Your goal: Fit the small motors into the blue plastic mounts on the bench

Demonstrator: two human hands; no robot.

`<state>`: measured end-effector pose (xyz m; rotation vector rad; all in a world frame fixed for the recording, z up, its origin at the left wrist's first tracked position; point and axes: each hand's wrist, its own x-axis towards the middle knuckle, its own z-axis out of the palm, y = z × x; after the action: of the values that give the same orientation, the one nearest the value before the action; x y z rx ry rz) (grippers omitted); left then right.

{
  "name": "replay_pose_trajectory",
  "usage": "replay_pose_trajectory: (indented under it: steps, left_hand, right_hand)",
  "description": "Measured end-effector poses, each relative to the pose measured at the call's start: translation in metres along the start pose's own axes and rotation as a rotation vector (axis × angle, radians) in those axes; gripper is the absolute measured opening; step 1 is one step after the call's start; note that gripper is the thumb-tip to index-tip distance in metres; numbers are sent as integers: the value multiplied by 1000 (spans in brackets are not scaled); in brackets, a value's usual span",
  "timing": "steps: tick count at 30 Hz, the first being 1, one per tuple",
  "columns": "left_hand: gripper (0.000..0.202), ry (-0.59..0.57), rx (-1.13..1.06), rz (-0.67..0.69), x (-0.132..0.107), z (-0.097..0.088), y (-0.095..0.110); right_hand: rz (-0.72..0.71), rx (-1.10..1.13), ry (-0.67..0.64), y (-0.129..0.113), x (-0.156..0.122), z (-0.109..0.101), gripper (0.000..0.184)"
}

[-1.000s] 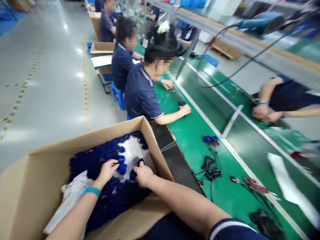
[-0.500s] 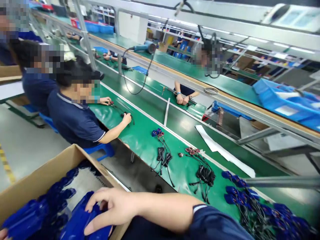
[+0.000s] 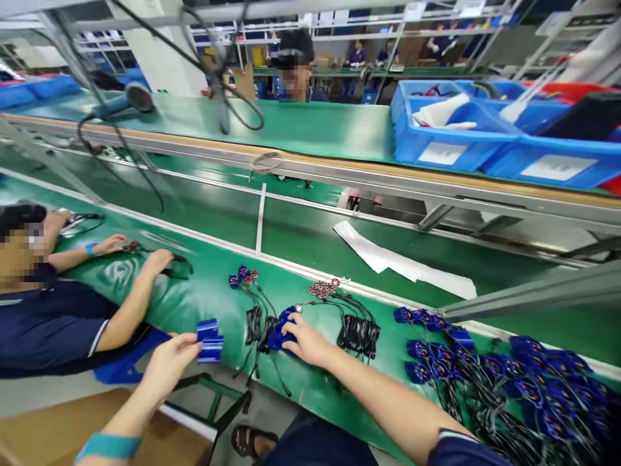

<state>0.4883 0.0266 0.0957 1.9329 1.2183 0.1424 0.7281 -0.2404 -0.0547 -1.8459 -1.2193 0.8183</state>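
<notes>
Hands apart: my left hand (image 3: 169,362) grips a small stack of glossy blue plastic parts (image 3: 209,340) off the edge of the green tabletop (image 3: 204,304); my right hand (image 3: 305,340) presses closed over more blue parts (image 3: 279,333) beside black cable bundles (image 3: 359,333).

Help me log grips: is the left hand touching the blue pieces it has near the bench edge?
Touching. The head view shows the left hand with its fingertips pinched on the blue pieces, which hang off the green bench.

left hand (image 3: 167,362): holds blue parts (image 3: 209,340) | right hand (image 3: 305,340): presses blue pieces (image 3: 280,329) on bench (image 3: 204,301)
</notes>
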Motion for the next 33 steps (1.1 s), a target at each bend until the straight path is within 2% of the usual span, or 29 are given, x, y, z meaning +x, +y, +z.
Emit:
replay_pose_trajectory:
  steps: [2, 5, 8, 11, 13, 16, 19, 23, 28, 33]
  left_hand:
    - [48, -137, 54, 45, 33, 64, 24]
    - [31, -179, 461, 240, 71, 141, 50]
    - [21, -242, 696, 395, 102, 194, 71]
    - [25, -329, 839, 487, 128, 225, 86]
    - [28, -380, 949, 522, 140, 238, 91]
    - [28, -451, 1076, 584, 151, 245, 94]
    - [33, -510, 1136, 668, 158, 243, 94]
    - [39, -545, 1143, 764, 165, 234, 93]
    - [37, -469, 1151, 789, 169, 230, 90]
    - [45, -357, 1165, 764, 165, 236, 86]
  right_hand:
    - [0, -250, -151, 21, -1, -3, 30]
    - [2, -470, -272, 37, -6, -5, 19]
    - [30, -487, -254, 43, -5, -1, 21]
    - [48, -486, -165, 45, -2, 7, 24]
    - [55, -475, -79, 46, -1, 15, 31]
    - [98, -447, -11, 44, -2, 26, 43]
    - [187, -393, 44, 36, 0, 34, 36]
    - [263, -388, 113, 21, 9, 33, 28]
    - [236, -435, 109, 10, 15, 28, 25]
    - [161, -403, 245, 19, 26, 35, 27]
